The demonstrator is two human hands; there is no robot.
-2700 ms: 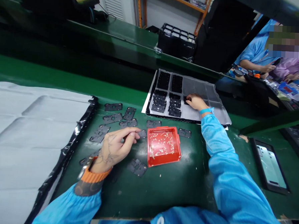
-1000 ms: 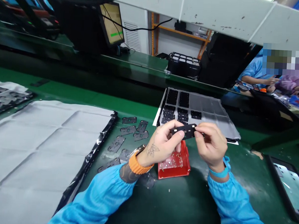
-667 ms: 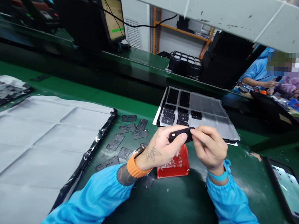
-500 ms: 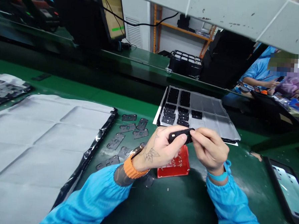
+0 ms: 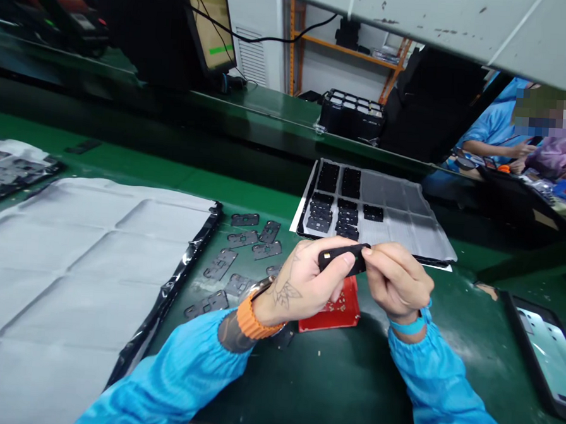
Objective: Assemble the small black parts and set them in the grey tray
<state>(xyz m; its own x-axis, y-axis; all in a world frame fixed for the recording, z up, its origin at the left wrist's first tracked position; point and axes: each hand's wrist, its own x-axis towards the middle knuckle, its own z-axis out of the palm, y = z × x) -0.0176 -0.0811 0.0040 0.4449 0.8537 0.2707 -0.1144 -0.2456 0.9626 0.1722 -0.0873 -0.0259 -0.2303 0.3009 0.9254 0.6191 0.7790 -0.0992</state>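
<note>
My left hand [image 5: 303,279] is closed around a small black plastic plate [image 5: 340,258] with a pale square near its left end. The thumb lies along the plate's face. At the plate's right end, my right hand [image 5: 398,278] is pinched, thumb and forefinger pressed on the corner; whether a tiny part sits between those fingertips is hidden. Below both hands is a red tray [image 5: 344,316] holding many tiny pale pieces, partly covered by my left hand. Several flat dark plates [image 5: 221,264] with cut-outs lie scattered on the green table to the left.
Behind my hands stands a lined tray [image 5: 393,192] with rows of black plates. A large white-lined tray [image 5: 71,277] fills the left side. At right lies a black-framed device with a light screen [image 5: 548,352]. Two people [image 5: 515,135] work at the far right.
Almost nothing differs: both hands keep the same hold on the black plate, and the view has shifted slightly.
</note>
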